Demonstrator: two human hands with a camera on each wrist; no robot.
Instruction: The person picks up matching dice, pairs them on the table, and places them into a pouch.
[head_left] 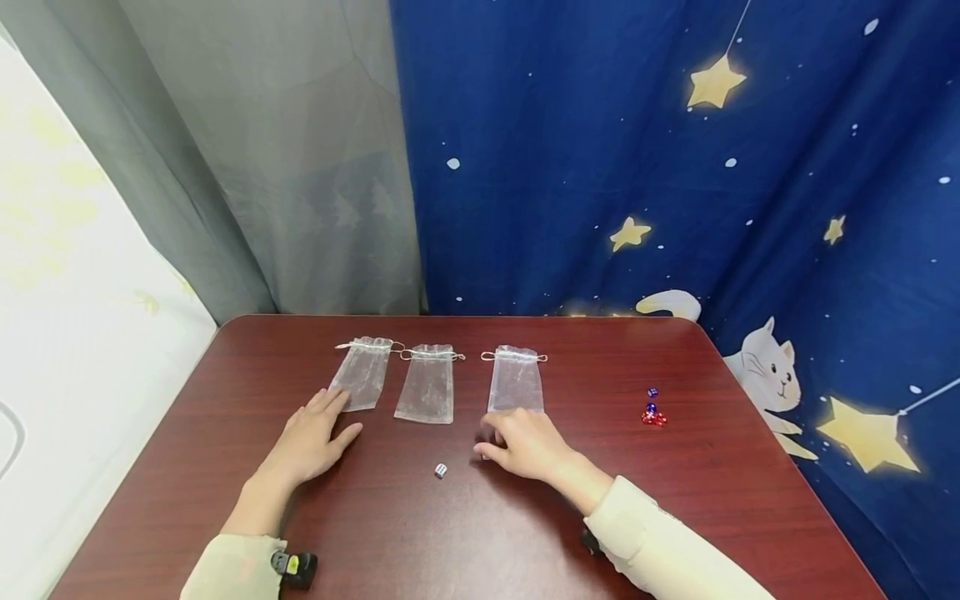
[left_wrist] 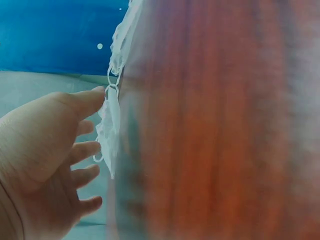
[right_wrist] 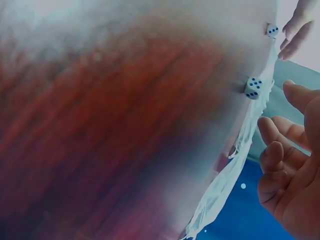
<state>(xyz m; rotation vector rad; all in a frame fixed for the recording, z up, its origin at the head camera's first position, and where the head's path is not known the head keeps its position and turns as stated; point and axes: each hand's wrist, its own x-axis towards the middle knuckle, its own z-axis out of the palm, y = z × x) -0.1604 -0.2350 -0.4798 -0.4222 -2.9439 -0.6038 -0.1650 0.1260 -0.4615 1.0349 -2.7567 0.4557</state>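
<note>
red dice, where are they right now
In the head view, the red dice lie clustered on the right side of the table, just below the lower blue die, well to the right of the right hand.

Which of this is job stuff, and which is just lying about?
Likely job:
left mesh bag, by the left hand
middle mesh bag
right mesh bag, by the right hand
white dice
blue dice and red dice, less surely: apart from both hands

Just there:
table
starry curtain
grey curtain
</note>
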